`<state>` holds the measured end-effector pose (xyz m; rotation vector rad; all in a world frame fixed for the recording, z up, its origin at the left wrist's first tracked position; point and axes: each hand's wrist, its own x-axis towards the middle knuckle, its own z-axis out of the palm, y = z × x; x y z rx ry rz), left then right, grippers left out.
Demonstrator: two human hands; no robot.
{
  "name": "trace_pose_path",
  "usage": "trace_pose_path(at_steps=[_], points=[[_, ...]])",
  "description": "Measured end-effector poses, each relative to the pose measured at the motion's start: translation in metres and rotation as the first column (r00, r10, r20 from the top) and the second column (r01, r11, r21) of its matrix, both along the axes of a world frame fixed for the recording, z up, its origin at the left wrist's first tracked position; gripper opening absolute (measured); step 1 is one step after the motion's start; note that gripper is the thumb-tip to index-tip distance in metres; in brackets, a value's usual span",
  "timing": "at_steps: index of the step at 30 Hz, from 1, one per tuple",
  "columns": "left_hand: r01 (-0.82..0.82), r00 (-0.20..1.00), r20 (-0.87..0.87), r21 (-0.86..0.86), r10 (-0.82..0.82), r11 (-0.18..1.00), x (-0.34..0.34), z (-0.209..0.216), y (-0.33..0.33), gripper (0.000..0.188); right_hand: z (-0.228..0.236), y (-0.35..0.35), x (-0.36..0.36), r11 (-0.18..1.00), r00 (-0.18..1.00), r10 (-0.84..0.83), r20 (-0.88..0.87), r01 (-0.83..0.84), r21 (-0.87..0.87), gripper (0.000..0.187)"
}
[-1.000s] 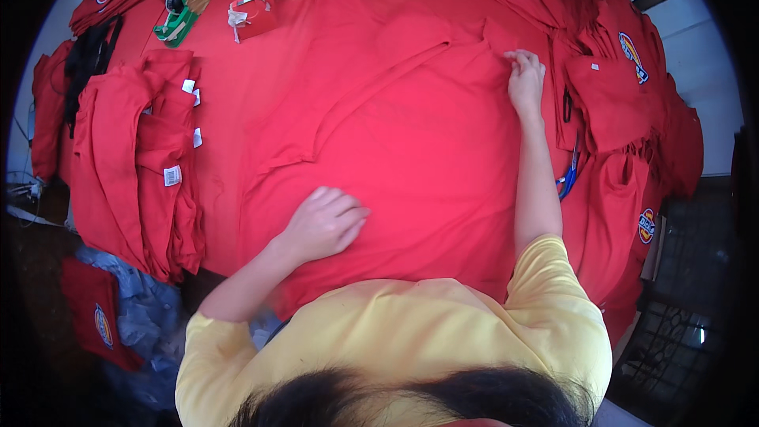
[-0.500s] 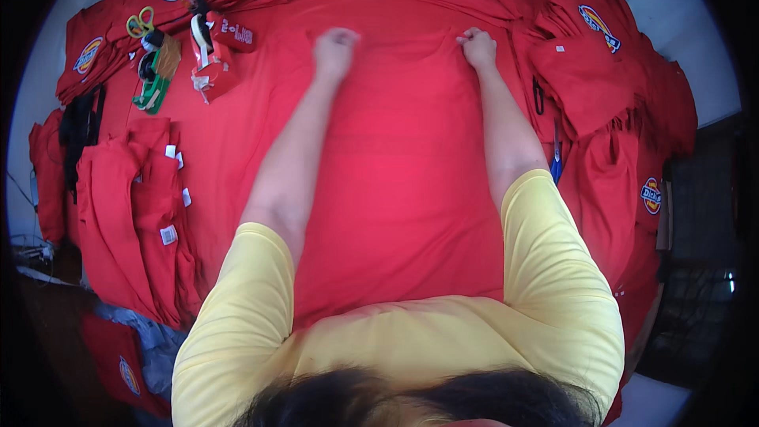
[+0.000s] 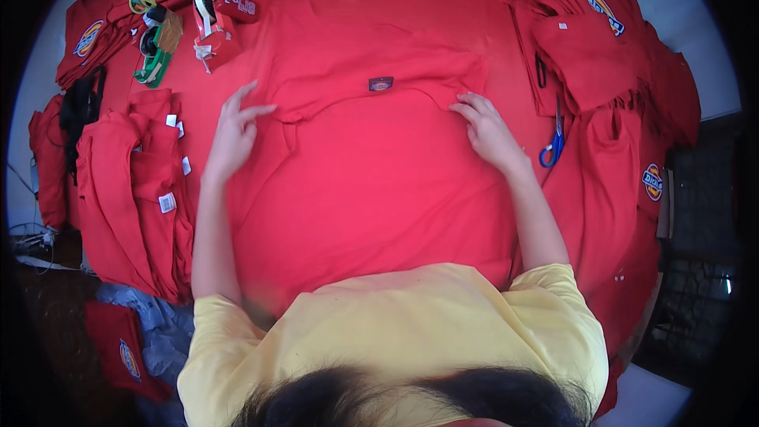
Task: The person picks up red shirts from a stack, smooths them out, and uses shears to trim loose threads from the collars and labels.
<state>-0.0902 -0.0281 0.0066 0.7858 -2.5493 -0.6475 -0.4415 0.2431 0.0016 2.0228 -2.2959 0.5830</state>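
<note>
A red garment [image 3: 379, 182] lies spread in front of me, with its upper part folded into a loose band and a small dark label [image 3: 380, 83] showing near the middle of that band. My left hand [image 3: 236, 133] is open beside the band's left end, fingers spread and holding nothing. On the other side, my right hand [image 3: 486, 128] has its fingers stretched out, with the tips at the band's right end. They seem to touch the cloth without gripping it.
At the far left are a green tape dispenser [image 3: 155, 63], a red tape dispenser [image 3: 215, 43] and yellow-handled scissors [image 3: 143, 0]. Blue-handled scissors [image 3: 553, 146] lie right of my right hand. Stacked red garments [image 3: 134, 198] with white tags lie left; more red garments [image 3: 605, 182] lie right.
Both hands have come nearer to me from the garment's far part, the left also moving outward. My left hand's fingers have spread. The cloth's upper part has shifted and the dark label now shows.
</note>
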Motion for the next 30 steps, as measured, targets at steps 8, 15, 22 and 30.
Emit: trace_pose_path(at_steps=[8, 15, 22, 30], points=[[-0.216, 0.974, -0.117, -0.219, 0.194, 0.951, 0.017, -0.05, 0.061, 0.028, -0.035, 0.015, 0.021, 0.951, 0.982, -0.166, 0.09, 0.184, -0.248, 0.03], [-0.209, 0.97, -0.167, -0.19, 0.178, 0.959, 0.014, -0.049, 0.06, 0.028, -0.034, 0.016, 0.019, 0.938, 0.976, -0.178, 0.122, 0.206, -0.278, 0.016], [-0.292, 0.952, -0.202, -0.371, 0.23, 0.882, 0.038, -0.057, 0.037, 0.024, -0.03, -0.022, 0.021, 0.938, 0.998, -0.069, 0.0, 0.065, -0.342, 0.025], [-0.173, 0.964, -0.26, -0.469, 0.052, 0.866, -0.04, -0.011, 0.056, 0.032, -0.049, 0.027, 0.005, 0.929, 0.983, -0.122, 0.135, 0.161, -0.333, 0.022]])
